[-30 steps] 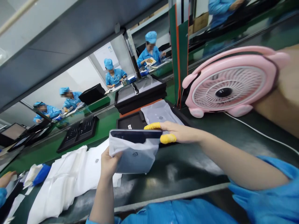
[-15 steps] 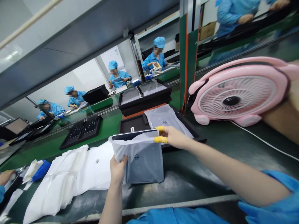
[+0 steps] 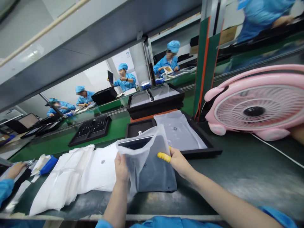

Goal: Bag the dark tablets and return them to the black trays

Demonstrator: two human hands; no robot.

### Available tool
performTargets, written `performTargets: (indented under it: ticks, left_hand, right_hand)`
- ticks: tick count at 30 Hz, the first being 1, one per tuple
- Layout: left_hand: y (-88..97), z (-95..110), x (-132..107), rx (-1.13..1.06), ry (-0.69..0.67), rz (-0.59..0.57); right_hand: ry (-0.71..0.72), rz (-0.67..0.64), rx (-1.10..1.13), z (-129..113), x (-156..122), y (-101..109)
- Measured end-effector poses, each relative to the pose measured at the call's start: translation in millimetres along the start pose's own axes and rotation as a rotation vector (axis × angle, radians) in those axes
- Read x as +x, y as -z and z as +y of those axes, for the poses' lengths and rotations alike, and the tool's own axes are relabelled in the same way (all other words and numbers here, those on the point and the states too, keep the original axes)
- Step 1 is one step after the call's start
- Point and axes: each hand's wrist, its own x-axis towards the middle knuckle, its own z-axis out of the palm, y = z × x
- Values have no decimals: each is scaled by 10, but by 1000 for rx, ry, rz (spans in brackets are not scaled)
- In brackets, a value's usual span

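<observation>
My left hand (image 3: 121, 168) grips the left edge of a frosted plastic bag (image 3: 152, 167) that stands on the dark bench. A dark flat tablet (image 3: 135, 143) sits almost fully inside it, only its top edge showing at the open mouth. My right hand (image 3: 177, 161), with yellow finger cots, pinches the bag's right edge just below the mouth. Both hands are closed on the bag.
A pile of white bags (image 3: 71, 175) lies to the left. A black tray (image 3: 201, 151) holding a bagged item stands behind my hands, with stacked trays (image 3: 154, 106) beyond. A pink fan (image 3: 256, 104) stands at right. Other workers sit across the green belt (image 3: 59, 144); a co-worker's hand (image 3: 15, 169) shows at far left.
The tablet has slid down into the bag until only its top edge shows. My right hand left the tablet's end and took the bag's right edge. The view shifted left.
</observation>
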Motion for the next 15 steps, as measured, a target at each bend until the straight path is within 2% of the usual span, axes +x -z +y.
performTargets:
  ticks: [3,5,8,11,15]
  left_hand:
    - [-67,197,209,-12,-47,101]
    - [-74,281,416,-18,-36,113]
    - [8,264,749,-27,49,165]
    - [161,36,918,-12,160,298]
    - [291,-484,764,60,243,431]
  right_hand:
    - [30,48,-52,53,9,-107]
    - [44,50,-134,19,61,-131]
    - [40,133,-242,-49,228,-111]
    - [-17,281,-258,-145,549,-40]
    - [-125,355,-247,-297,1170,84]
